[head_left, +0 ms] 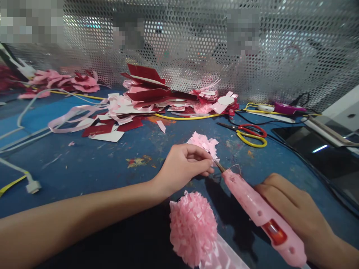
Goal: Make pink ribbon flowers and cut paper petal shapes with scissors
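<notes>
Small pale piece (pixel 215 160) pinched between left fingers, at the nozzle of a pink glue gun (pixel 260 213).
The piece is held by thumb and fingertips of the left hand (pixel 182 164); the gun is gripped by the right hand (pixel 288 205), its fingers wrapped and partly hidden. Cut pink pieces (pixel 202 139) are heaped just beyond; a ruffled pink ball (pixel 193 228) is seen nearer, trailing ribbon (pixel 224 254). Farther out on the blue counter (pixel 98 172): scissors (pixel 236 129) at right, red card (pixel 148 95) and scraps piled near a perforated metal screen (pixel 179 71).
</notes>
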`<state>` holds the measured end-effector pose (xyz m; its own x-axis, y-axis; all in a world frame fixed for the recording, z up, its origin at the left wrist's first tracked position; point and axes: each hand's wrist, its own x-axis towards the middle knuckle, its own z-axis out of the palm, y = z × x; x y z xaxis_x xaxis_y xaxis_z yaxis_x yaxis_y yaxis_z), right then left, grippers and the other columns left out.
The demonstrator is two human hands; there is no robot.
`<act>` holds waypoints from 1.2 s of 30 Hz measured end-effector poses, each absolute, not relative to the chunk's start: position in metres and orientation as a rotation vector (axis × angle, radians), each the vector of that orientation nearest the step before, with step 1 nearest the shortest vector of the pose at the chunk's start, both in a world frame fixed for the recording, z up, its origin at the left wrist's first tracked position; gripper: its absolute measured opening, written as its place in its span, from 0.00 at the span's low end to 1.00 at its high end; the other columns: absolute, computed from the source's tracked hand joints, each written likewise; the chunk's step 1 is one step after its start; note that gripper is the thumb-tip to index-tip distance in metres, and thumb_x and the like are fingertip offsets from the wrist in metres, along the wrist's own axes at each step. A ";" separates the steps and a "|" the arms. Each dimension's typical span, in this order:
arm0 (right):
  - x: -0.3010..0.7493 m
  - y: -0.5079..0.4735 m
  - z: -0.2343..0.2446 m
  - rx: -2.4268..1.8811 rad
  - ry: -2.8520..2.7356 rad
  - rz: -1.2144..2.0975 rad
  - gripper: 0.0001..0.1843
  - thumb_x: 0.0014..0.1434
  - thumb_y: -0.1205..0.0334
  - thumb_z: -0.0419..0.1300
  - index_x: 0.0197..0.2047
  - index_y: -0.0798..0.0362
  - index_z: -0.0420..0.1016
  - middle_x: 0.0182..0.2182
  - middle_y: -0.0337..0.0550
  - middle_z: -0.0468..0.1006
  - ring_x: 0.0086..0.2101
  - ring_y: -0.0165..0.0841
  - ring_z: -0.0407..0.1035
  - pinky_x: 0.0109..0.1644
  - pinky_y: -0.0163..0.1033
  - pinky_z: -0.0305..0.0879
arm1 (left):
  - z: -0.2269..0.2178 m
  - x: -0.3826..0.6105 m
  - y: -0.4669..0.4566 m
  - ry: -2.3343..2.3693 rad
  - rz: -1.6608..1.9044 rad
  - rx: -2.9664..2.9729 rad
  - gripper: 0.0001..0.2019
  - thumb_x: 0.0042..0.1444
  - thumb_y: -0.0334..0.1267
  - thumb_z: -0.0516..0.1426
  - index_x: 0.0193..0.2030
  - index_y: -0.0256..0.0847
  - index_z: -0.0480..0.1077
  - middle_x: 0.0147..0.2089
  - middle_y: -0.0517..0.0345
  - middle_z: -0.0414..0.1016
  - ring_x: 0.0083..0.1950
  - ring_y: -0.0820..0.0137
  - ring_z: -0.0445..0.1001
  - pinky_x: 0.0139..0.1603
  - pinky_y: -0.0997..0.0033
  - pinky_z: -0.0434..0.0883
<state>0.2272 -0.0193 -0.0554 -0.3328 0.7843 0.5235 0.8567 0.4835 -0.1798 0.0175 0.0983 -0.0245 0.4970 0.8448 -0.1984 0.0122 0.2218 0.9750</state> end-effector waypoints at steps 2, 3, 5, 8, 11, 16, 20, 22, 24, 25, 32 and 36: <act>0.227 -0.019 -0.055 -1.351 -2.188 -0.179 0.11 0.64 0.66 0.47 0.40 0.51 0.70 0.24 0.43 0.68 0.25 0.32 0.64 0.22 0.36 0.60 | -0.024 0.018 0.098 0.888 0.681 1.219 0.01 0.46 0.27 0.61 0.27 0.33 0.72 0.22 0.58 0.76 0.23 0.78 0.75 0.26 0.83 0.72; 0.227 -0.019 -0.055 -1.351 -2.190 -0.184 0.11 0.64 0.66 0.46 0.40 0.52 0.69 0.24 0.43 0.68 0.24 0.32 0.64 0.22 0.36 0.60 | -0.024 0.018 0.098 0.886 0.677 1.218 0.01 0.46 0.28 0.61 0.27 0.33 0.72 0.22 0.58 0.76 0.24 0.78 0.75 0.26 0.83 0.72; 0.227 -0.019 -0.055 -1.349 -2.192 -0.192 0.11 0.63 0.66 0.47 0.39 0.52 0.70 0.24 0.43 0.67 0.24 0.32 0.64 0.22 0.36 0.59 | -0.024 0.017 0.098 0.884 0.677 1.216 0.02 0.45 0.28 0.61 0.27 0.33 0.72 0.22 0.58 0.76 0.24 0.77 0.75 0.27 0.83 0.72; 0.227 -0.019 -0.054 -1.327 -2.209 -0.218 0.10 0.63 0.67 0.47 0.39 0.52 0.70 0.24 0.42 0.67 0.24 0.32 0.63 0.22 0.35 0.59 | -0.024 0.017 0.099 0.887 0.684 1.214 0.03 0.44 0.29 0.62 0.27 0.33 0.72 0.23 0.57 0.76 0.25 0.76 0.76 0.27 0.82 0.72; 0.227 -0.019 -0.054 -1.315 -2.230 -0.264 0.10 0.63 0.68 0.47 0.39 0.52 0.69 0.23 0.41 0.67 0.24 0.32 0.63 0.23 0.35 0.59 | -0.024 0.017 0.099 0.896 0.679 1.219 0.03 0.44 0.29 0.62 0.27 0.34 0.72 0.22 0.58 0.76 0.25 0.75 0.76 0.28 0.80 0.72; 0.231 -0.016 -0.052 -1.337 -2.320 -0.405 0.10 0.63 0.67 0.46 0.36 0.53 0.67 0.26 0.44 0.69 0.27 0.34 0.63 0.26 0.37 0.60 | -0.024 0.016 0.100 0.925 0.698 1.216 0.04 0.44 0.30 0.63 0.27 0.34 0.72 0.22 0.59 0.75 0.25 0.75 0.76 0.28 0.79 0.73; 0.257 -0.003 -0.047 -1.508 -2.316 -0.586 0.07 0.60 0.64 0.48 0.36 0.54 0.66 0.32 0.50 0.72 0.33 0.41 0.65 0.30 0.42 0.63 | -0.025 0.015 0.100 0.933 0.707 1.213 0.05 0.43 0.31 0.64 0.27 0.34 0.72 0.23 0.59 0.75 0.25 0.76 0.75 0.29 0.80 0.74; 0.279 0.005 -0.043 -1.624 -2.317 -0.513 0.10 0.56 0.59 0.54 0.40 0.53 0.67 0.35 0.52 0.73 0.34 0.42 0.66 0.31 0.43 0.65 | -0.025 0.015 0.100 0.920 0.710 1.213 0.06 0.43 0.31 0.64 0.27 0.34 0.72 0.23 0.59 0.76 0.25 0.76 0.75 0.30 0.80 0.74; 0.298 0.010 -0.036 -1.616 -2.329 -0.278 0.16 0.52 0.59 0.58 0.44 0.54 0.67 0.37 0.51 0.73 0.36 0.42 0.69 0.34 0.44 0.68 | -0.026 0.014 0.100 0.900 0.716 1.213 0.06 0.43 0.31 0.65 0.28 0.34 0.72 0.23 0.59 0.76 0.25 0.77 0.75 0.29 0.81 0.73; 0.304 0.011 -0.031 -1.577 -2.373 -0.116 0.18 0.51 0.59 0.59 0.46 0.54 0.67 0.39 0.50 0.73 0.37 0.40 0.70 0.35 0.43 0.69 | -0.026 0.014 0.100 0.889 0.719 1.211 0.06 0.43 0.31 0.65 0.28 0.34 0.72 0.23 0.59 0.76 0.25 0.77 0.75 0.29 0.82 0.73; 0.233 0.010 -0.012 -1.547 -1.814 0.047 0.06 0.57 0.60 0.59 0.37 0.52 0.72 0.32 0.42 0.74 0.32 0.33 0.69 0.35 0.39 0.68 | -0.026 0.014 0.097 0.797 0.699 1.186 0.08 0.42 0.32 0.66 0.26 0.34 0.71 0.23 0.58 0.76 0.26 0.76 0.76 0.29 0.81 0.73; 0.188 0.022 -0.024 -1.343 -1.945 0.035 0.03 0.57 0.64 0.59 0.35 0.52 0.73 0.33 0.43 0.74 0.37 0.35 0.69 0.40 0.41 0.66 | -0.025 0.012 0.094 0.726 0.654 1.189 0.10 0.40 0.33 0.67 0.26 0.34 0.70 0.22 0.58 0.75 0.26 0.75 0.76 0.28 0.80 0.73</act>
<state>0.1877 0.0220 -0.0236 -0.1598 0.8110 0.5629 0.7899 0.4470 -0.4198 0.0125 0.0942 -0.0252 0.6093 0.7779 -0.1535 -0.0716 0.2467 0.9664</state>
